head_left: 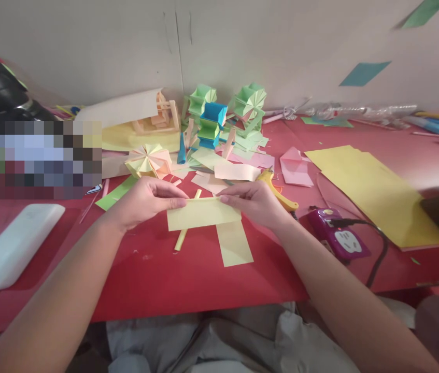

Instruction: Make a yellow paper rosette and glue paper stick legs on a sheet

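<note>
A pale yellow paper strip (203, 213) is stretched sideways between my hands, its far edge curled or folded over. My left hand (147, 199) pinches the left end of that edge between thumb and fingers. At the other end my right hand (252, 202) grips it the same way. Beneath the strip lies a thin rolled yellow paper tube (181, 240), slanting out on both sides. Another pale yellow paper piece (235, 246) rests flat on the red table (145, 290), partly covered by the held strip.
Folded paper wheels (250, 101) and scraps crowd the back. Yellow-handled pliers (277, 191) lie beyond my right hand. To the right are a purple power socket (338, 235) with a black cable and yellow sheets (374, 191). A white power bank (19, 243) sits left.
</note>
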### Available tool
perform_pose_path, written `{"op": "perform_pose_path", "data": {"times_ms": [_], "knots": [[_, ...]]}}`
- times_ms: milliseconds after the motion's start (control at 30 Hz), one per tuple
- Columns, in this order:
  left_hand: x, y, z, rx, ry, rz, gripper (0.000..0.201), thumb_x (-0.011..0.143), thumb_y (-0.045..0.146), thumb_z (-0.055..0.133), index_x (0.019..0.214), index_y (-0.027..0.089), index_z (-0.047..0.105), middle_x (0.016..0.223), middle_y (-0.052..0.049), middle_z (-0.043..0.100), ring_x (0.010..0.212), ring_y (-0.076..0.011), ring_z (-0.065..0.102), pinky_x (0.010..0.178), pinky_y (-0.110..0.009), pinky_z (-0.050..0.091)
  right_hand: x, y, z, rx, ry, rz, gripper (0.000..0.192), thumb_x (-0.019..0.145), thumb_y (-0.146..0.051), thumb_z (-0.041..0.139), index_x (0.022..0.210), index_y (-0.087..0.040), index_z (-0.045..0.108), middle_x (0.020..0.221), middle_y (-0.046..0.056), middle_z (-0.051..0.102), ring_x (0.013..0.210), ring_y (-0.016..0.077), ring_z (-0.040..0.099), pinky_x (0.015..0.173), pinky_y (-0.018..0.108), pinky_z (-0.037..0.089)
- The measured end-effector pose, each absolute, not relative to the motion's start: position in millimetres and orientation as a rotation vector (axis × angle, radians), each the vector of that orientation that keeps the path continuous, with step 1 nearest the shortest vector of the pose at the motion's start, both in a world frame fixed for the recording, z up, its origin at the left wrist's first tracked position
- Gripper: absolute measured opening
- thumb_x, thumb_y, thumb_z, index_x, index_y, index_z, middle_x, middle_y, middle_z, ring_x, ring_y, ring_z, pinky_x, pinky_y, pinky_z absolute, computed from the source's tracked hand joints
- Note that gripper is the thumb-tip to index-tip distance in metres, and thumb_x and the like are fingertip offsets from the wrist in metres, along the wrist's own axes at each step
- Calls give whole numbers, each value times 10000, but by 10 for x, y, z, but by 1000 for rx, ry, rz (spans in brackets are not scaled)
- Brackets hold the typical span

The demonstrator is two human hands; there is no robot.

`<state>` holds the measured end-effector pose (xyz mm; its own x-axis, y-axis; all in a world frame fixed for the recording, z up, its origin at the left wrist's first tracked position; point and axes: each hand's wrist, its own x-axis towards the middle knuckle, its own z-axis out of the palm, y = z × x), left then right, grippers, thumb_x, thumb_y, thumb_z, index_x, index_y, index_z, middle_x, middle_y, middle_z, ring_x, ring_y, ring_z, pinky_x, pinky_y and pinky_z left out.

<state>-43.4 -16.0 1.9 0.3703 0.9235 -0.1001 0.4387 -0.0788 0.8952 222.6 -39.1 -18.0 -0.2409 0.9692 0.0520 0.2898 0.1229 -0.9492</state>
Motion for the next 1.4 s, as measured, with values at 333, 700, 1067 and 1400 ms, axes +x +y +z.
{"op": "perform_pose_path", "data": {"times_ms": [333,700,1067,1400], "knots": [[-411,-178,-34,1675,1241,644,282,753,480,791,889,234,815,922,-54,797,847,-228,734,736,-290,601,2207,-389,-201,-1227,-1646,1095,281,795,-459,756,897,-204,816,863,63,768,719,161,634,614,286,486],[-454,-151,5,1675,1241,662,258,707,429,830,876,234,819,877,-55,796,847,-231,735,753,-303,607,2238,-371,-189,-1209,-1660,1148,326,787,-481,754,918,-189,813,816,53,749,704,152,623,594,270,470],[-512,-115,-47,1619,1285,684,297,673,438,857,886,235,819,893,-58,793,878,-223,731,761,-294,596,2237,-368,-189,-1215,-1620,1183,340,782,-483,754,926,-180,811,777,49,734,663,136,594,572,265,449],[-370,-186,-44,1689,1158,751,274,773,428,787,903,187,780,905,-58,771,860,-201,713,729,-259,578,2236,-380,-165,-1253,-1563,1164,302,784,-442,764,902,-167,806,758,42,721,587,100,530,521,250,393]]}}
